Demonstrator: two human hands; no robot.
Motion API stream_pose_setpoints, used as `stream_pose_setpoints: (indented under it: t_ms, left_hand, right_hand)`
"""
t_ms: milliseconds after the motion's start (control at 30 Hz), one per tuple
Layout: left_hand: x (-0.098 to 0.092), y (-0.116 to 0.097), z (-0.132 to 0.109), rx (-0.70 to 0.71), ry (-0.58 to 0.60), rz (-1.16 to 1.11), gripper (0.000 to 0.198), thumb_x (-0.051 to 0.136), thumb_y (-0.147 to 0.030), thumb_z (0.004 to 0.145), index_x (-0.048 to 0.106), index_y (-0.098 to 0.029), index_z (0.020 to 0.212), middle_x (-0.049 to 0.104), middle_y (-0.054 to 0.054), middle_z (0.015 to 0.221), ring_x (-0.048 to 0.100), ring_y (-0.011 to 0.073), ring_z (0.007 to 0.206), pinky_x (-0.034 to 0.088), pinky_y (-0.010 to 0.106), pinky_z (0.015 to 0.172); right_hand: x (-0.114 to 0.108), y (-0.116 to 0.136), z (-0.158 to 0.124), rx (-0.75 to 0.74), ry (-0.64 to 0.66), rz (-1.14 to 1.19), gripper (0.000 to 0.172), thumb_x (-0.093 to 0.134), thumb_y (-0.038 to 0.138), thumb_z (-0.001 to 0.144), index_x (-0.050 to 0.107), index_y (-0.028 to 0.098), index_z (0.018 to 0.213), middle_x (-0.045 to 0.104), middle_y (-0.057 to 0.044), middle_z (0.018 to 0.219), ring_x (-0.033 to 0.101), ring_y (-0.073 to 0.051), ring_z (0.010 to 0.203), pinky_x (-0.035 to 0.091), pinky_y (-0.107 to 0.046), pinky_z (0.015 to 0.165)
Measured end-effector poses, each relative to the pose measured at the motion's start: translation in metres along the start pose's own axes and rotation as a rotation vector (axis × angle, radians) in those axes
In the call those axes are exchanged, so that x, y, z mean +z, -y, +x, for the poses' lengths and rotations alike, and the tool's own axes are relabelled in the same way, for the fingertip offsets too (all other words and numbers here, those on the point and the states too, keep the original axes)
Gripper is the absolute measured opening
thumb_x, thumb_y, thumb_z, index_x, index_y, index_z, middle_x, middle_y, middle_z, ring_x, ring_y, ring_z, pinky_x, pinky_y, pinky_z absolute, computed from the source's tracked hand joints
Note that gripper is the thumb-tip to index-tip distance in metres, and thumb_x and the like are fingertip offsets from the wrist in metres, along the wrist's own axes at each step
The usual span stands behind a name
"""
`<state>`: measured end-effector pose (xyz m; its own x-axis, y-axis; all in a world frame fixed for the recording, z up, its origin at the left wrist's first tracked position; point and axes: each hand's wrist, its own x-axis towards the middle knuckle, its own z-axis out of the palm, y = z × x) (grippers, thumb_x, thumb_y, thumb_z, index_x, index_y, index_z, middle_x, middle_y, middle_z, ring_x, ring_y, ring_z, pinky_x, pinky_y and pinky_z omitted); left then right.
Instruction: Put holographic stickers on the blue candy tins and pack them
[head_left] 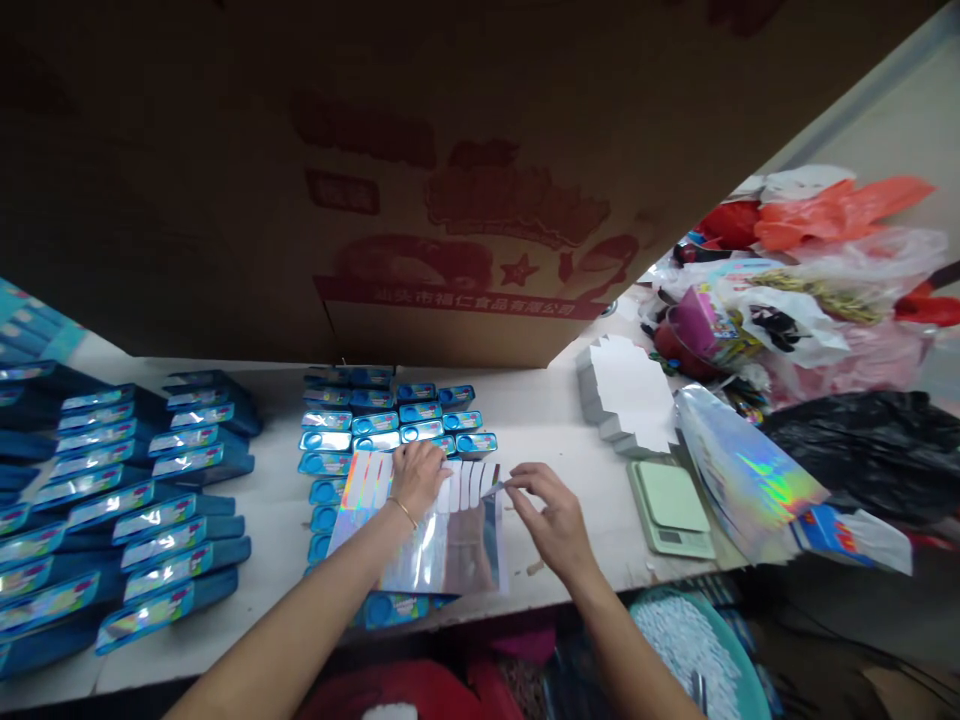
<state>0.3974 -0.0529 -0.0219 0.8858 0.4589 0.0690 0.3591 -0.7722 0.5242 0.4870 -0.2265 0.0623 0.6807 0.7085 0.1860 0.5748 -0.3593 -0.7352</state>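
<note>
A shiny holographic sticker sheet lies over several small blue packs, with a row of strip-shaped labels and white gaps along its upper part. My left hand, fingers bent and together, holds the sheet down near its top edge. At the sheet's upper right corner, my right hand pinches a small sticker between thumb and index finger. The sticker's far end is at or close to the sheet; I cannot tell if it still touches. Blue packs stand in rows just beyond the sheet.
A large cardboard box fills the back. More blue packs stand in rows at left. To the right are stacked white cards, a pale green scale, holographic sheets and plastic bags. Below the table edge sits a green basin.
</note>
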Motion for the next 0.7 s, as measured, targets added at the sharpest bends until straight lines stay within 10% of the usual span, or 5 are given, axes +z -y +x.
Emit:
stream_pose_setpoints:
  t_ms: [167, 433, 700]
  left_hand:
    - [-0.012, 0.009, -0.021, -0.037, -0.053, -0.132, 0.020, 0.052, -0.030, 0.075, 0.058, -0.022, 0.092, 0.056, 0.006, 0.095, 0.045, 0.0225, 0.097, 0.026, 0.042, 0.090]
    - [-0.069, 0.041, -0.059, -0.511, -0.235, -1.291, 0.041, 0.042, -0.046, 0.079, 0.053, -0.018, 0.108, 0.061, 0.007, 0.101, 0.055, 0.0166, 0.092, 0.041, 0.030, 0.081]
    - [-0.103, 0.101, -0.070, -0.760, -0.369, -1.370, 0.042, 0.065, -0.039, 0.063, 0.058, -0.015, 0.097, 0.061, 0.005, 0.088, 0.056, 0.0122, 0.079, 0.041, 0.021, 0.066]
  right_hand:
    - [0.001, 0.048, 0.027, 0.359, 0.003, 0.454, 0.014, 0.057, 0.031, 0.071, 0.059, 0.017, 0.068, 0.055, 0.000, 0.062, 0.050, -0.012, 0.060, 0.039, -0.023, 0.055]
    - [0.090, 0.075, 0.046, 0.621, 0.087, 0.779, 0.020, 0.065, 0.034, 0.059, 0.058, 0.016, 0.063, 0.051, 0.004, 0.047, 0.041, -0.007, 0.044, 0.028, -0.019, 0.043]
    - [0.166, 0.099, 0.047, 0.703, 0.243, 0.927, 0.024, 0.066, 0.036, 0.058, 0.058, 0.015, 0.064, 0.052, 0.003, 0.047, 0.040, -0.006, 0.041, 0.026, -0.018, 0.041]
